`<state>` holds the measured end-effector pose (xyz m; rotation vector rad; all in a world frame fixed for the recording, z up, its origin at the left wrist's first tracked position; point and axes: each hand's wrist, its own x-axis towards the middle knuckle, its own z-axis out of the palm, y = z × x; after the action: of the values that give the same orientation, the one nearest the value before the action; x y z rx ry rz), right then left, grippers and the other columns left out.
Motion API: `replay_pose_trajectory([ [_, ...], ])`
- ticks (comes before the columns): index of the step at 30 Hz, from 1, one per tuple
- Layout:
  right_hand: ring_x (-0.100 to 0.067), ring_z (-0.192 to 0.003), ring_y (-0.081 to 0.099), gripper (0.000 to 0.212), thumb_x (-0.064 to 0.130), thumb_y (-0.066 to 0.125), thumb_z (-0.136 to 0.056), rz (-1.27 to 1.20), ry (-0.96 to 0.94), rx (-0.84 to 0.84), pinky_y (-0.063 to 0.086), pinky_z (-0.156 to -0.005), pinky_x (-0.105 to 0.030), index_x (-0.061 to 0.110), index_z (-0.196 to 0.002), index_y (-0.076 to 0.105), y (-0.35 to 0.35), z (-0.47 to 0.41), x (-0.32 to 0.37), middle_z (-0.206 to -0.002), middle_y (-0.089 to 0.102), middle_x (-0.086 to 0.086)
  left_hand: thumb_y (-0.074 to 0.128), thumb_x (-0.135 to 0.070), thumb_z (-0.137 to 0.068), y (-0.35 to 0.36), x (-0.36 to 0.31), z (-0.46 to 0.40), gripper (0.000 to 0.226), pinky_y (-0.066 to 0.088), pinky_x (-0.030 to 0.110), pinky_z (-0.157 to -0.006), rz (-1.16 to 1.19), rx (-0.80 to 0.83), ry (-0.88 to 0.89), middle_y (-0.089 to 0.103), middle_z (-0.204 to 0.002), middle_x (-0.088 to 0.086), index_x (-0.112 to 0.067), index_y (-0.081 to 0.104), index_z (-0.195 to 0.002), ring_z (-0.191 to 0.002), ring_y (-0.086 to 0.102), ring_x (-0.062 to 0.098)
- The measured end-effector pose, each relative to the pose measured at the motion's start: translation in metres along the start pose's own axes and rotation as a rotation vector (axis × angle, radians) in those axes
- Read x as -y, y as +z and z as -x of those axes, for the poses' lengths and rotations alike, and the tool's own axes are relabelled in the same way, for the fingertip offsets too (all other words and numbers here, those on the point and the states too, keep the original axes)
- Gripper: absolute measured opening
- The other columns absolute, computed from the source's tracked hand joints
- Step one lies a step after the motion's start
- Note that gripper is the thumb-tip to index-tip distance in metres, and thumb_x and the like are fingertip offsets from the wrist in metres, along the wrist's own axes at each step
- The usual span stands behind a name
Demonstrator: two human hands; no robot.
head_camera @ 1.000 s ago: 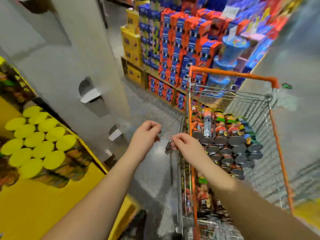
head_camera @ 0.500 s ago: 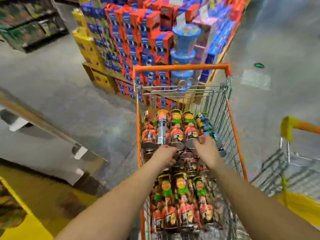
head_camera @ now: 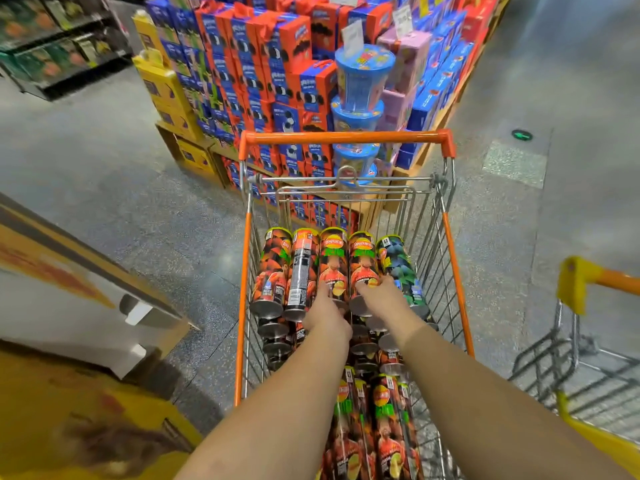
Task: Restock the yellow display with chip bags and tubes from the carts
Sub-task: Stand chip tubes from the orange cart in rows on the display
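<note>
An orange-framed wire cart [head_camera: 346,137] stands in front of me, filled with chip tubes lying in layers. My left hand [head_camera: 323,315] grips the lower end of a red chip tube [head_camera: 333,261] in the top row. My right hand [head_camera: 382,299] closes round the red tube next to it [head_camera: 363,259]. A dark tube [head_camera: 303,268] and a blue-green tube [head_camera: 398,265] lie beside them. More tubes [head_camera: 384,427] lie at the near end under my forearms. A corner of the yellow display [head_camera: 69,431] shows at bottom left, blurred.
A second wire cart with a yellow-and-orange handle [head_camera: 576,282] stands at the right. Beyond the orange cart rises a tall stack of red and blue boxes [head_camera: 277,64] with blue tubs [head_camera: 363,74]. Grey floor [head_camera: 104,168] lies to the left, and a shelf [head_camera: 52,46] stands at the far left.
My view swung right from the yellow display to the cart. Both hands moved from above the floor down into the cart and onto two top-row tubes.
</note>
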<state>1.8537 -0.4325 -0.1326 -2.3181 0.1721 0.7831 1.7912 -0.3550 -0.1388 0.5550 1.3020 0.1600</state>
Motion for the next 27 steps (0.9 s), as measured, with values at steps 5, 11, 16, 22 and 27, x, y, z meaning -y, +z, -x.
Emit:
replay_pose_trajectory([
  [5, -0.032, -0.103, 0.060, 0.093, 0.049, 0.067, -0.055, -0.242, 0.067, 0.051, 0.055, -0.085, -0.050, 0.017, -0.138, 0.042, -0.009, -0.024, -0.016, -0.120, 0.061, -0.009, 0.066, -0.047, -0.088, 0.002, -0.002, 0.006, 0.038, 0.044, 0.029, -0.057, -0.052, 0.196, -0.018, 0.069, -0.098, 0.005, -0.015, 0.062, -0.109, -0.080, 0.062, 0.019],
  [11, -0.023, -0.089, 0.063, 0.037, 0.027, 0.072, -0.084, -0.511, 0.154, 0.242, 0.054, -0.075, -0.044, 0.007, -0.113, 0.060, -0.022, -0.002, -0.008, -0.101, 0.067, -0.009, 0.073, -0.043, -0.083, -0.005, -0.033, 0.010, 0.045, 0.052, 0.034, -0.087, -0.266, 0.320, -0.001, 0.071, -0.096, 0.011, -0.010, 0.062, -0.112, -0.088, 0.066, 0.026],
  [16, -0.024, -0.084, 0.069, 0.032, 0.026, 0.072, -0.086, -0.771, 0.207, 0.332, 0.057, -0.071, -0.035, 0.008, -0.110, 0.061, -0.019, 0.030, -0.017, -0.093, 0.072, -0.012, 0.074, -0.039, -0.083, -0.026, -0.049, 0.032, 0.037, 0.053, 0.031, -0.074, -0.271, 0.387, -0.062, 0.070, -0.084, 0.010, -0.008, 0.061, -0.100, -0.077, 0.065, 0.024],
  [22, -0.029, -0.099, 0.063, 0.015, 0.013, 0.059, -0.094, -1.026, 0.022, 0.484, 0.056, -0.084, -0.036, 0.003, -0.105, 0.056, -0.011, 0.097, -0.010, -0.107, 0.064, -0.021, 0.074, -0.024, -0.085, -0.093, -0.080, 0.083, 0.024, 0.057, 0.026, -0.054, -0.241, 0.522, 0.016, 0.067, -0.076, 0.012, -0.005, 0.063, -0.094, -0.069, 0.063, 0.022],
  [27, -0.035, -0.110, 0.057, 0.058, 0.012, 0.074, -0.077, -0.933, -0.195, 0.658, 0.045, -0.103, -0.045, -0.002, -0.127, 0.048, 0.025, 0.165, 0.018, -0.122, 0.059, -0.025, 0.073, -0.024, -0.072, -0.193, -0.121, 0.126, 0.041, 0.057, 0.027, -0.067, -0.258, 0.716, 0.197, 0.068, -0.096, 0.011, -0.014, 0.059, -0.110, -0.083, 0.068, 0.021],
])
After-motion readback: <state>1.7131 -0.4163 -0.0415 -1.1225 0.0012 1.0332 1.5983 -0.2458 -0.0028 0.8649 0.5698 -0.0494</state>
